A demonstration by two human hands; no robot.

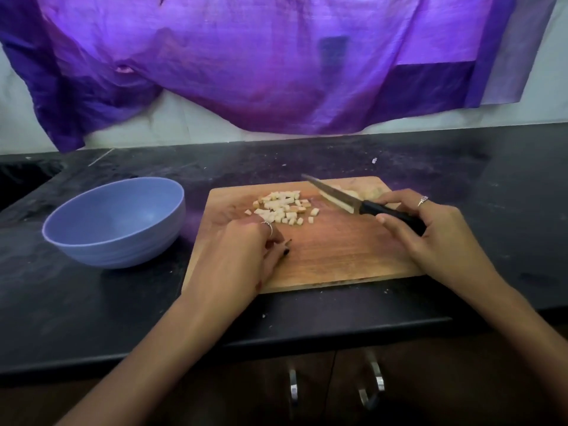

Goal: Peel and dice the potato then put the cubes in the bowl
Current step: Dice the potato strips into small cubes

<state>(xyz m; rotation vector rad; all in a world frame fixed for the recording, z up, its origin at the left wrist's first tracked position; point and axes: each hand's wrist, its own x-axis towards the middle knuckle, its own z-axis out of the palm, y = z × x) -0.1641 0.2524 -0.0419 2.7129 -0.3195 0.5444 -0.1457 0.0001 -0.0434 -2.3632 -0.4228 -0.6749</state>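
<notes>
Gripping a black-handled knife (362,202) in the right hand (430,232), left hand (246,256) curled empty beside diced potato cubes (282,207) on the cutting board (332,256)

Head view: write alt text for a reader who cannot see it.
A person's right hand grips a black-handled knife over a wooden cutting board, beside a pile of potato cubes, with uncut potato behind the blade. The left hand rests curled on the board. An empty blue bowl sits left of the board on a black counter.
</notes>
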